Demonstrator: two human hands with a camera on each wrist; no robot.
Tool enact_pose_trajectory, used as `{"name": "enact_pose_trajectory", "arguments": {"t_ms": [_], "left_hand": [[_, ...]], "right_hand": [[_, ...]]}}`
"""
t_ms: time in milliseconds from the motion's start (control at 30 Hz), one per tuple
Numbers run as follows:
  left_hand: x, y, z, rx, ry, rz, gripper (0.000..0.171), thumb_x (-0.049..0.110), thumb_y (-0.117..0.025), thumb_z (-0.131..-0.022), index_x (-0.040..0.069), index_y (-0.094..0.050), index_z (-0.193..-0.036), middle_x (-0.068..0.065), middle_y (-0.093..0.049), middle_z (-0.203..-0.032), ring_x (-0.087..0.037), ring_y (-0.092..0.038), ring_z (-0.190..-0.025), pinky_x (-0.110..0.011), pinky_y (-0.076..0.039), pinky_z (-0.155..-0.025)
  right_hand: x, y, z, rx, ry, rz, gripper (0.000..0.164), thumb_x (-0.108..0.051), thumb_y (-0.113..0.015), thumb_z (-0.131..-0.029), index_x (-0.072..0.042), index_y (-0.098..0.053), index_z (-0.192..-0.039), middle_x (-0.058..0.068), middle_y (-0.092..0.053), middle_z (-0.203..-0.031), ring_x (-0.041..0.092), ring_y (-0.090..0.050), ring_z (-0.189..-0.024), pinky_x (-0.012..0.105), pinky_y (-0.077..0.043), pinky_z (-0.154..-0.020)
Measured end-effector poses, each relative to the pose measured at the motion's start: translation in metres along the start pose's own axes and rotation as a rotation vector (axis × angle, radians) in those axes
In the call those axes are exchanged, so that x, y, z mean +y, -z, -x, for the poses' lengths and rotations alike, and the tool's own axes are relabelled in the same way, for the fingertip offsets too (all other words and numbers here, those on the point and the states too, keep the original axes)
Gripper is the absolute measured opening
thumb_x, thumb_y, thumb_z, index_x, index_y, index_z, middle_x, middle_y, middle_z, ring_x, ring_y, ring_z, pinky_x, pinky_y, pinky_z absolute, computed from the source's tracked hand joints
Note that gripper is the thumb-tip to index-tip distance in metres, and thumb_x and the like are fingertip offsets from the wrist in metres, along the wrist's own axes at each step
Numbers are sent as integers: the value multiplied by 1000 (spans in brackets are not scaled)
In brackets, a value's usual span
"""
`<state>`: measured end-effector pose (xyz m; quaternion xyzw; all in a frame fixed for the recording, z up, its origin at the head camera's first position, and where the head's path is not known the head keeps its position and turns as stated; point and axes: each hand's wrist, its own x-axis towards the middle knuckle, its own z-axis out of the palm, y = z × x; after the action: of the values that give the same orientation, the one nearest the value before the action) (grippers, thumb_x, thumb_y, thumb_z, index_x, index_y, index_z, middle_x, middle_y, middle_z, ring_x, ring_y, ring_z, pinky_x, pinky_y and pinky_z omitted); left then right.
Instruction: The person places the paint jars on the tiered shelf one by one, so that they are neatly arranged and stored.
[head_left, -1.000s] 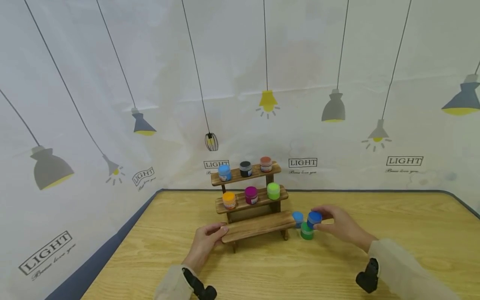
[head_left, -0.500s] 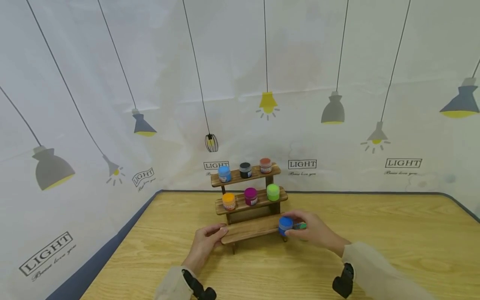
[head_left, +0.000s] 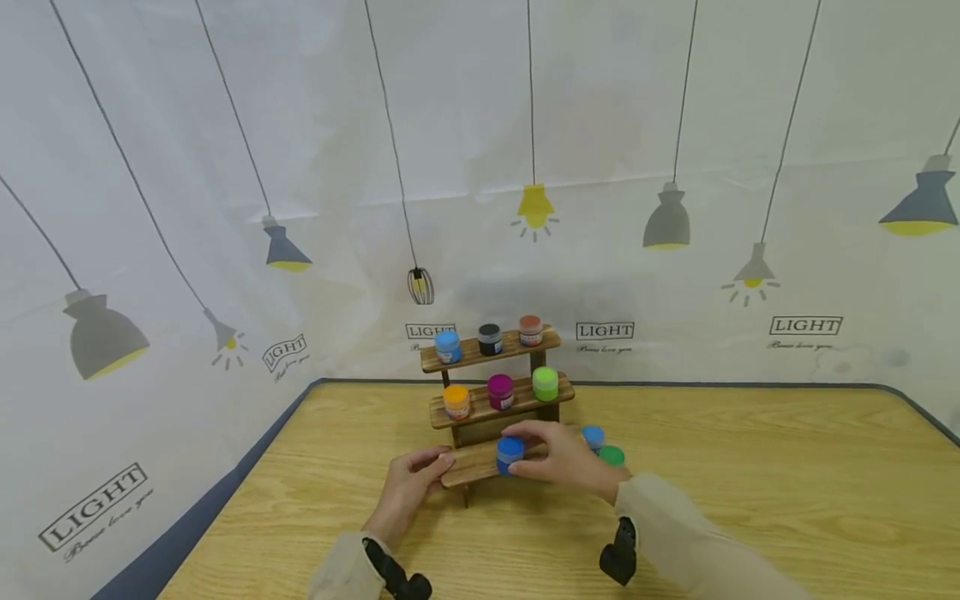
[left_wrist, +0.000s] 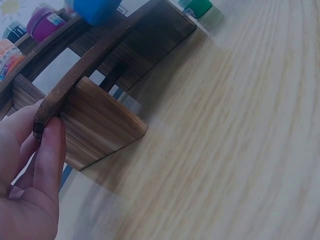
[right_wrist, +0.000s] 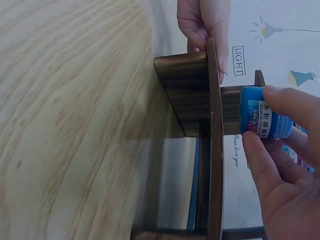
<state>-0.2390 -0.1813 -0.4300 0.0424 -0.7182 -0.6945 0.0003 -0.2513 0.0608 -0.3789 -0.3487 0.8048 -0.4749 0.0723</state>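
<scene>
A three-tier wooden stand point(head_left: 472, 460) stands on the table. My left hand point(head_left: 408, 487) pinches the left end of its lowest shelf, thumb on one face and fingers on the other in the left wrist view. My right hand point(head_left: 566, 460) holds a blue paint jar point(head_left: 510, 456) between thumb and fingers, close over the middle of that shelf. In the right wrist view the labelled blue jar point(right_wrist: 260, 114) shows a small gap to the shelf board point(right_wrist: 216, 150). Orange point(head_left: 457, 402), purple point(head_left: 501, 392) and light green point(head_left: 545, 383) jars stand on the middle shelf.
Light blue point(head_left: 447, 347), black point(head_left: 490, 339) and red-orange point(head_left: 530, 330) jars stand on the top shelf. Right of the stand, another light blue jar point(head_left: 593, 437) and a green jar point(head_left: 612, 456) sit on the table point(head_left: 750, 500). Behind rises a lamp-printed backdrop point(head_left: 600, 167).
My right hand has carried the blue jar leftward from beside the green jar to above the lowest shelf's middle. My left hand has kept its grip on the shelf end.
</scene>
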Motion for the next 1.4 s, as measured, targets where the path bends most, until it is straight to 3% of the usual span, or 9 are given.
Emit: {"name": "enact_pose_trajectory", "arguments": {"t_ms": [333, 567, 967, 1400], "left_hand": [[0, -1, 1, 14, -19, -19, 41, 21, -66, -81, -7, -58, -110, -5, -63, -91, -7, -56, -74, -22, -49, -62], [-2, -1, -2, -2, 0, -12, 43, 22, -66, -81, -7, -58, -111, -7, -62, -95, -9, -57, -79, -24, -49, -65], [-2, -1, 0, -1, -35, 13, 41, 20, -66, -81, -9, -58, -109, -8, -62, -95, -9, -57, -78, -23, -49, -64], [-3, -2, -1, 11, -27, 3, 39, 21, -66, -81, -6, -60, -108, -7, -62, -96, -10, -57, -80, -24, -49, -66]], "right_hand": [[-2, -24, -23, -2, 14, 53, 40, -12, -65, -81, -1, -53, -118, 9, -57, -110, 23, -54, -99, 33, -46, -81], [-4, -36, -33, 10, 17, 13, 40, -10, -64, -82, 1, -52, -118, 11, -56, -111, 24, -54, -99, 36, -45, -82], [-4, -42, -35, 14, 33, 16, 35, -8, -65, -81, -1, -54, -113, 7, -58, -103, 20, -56, -94, 29, -47, -78], [-4, -43, -34, 31, 12, -16, 33, -10, -67, -79, -1, -54, -108, 7, -58, -97, 21, -56, -89, 32, -48, -75]]}}
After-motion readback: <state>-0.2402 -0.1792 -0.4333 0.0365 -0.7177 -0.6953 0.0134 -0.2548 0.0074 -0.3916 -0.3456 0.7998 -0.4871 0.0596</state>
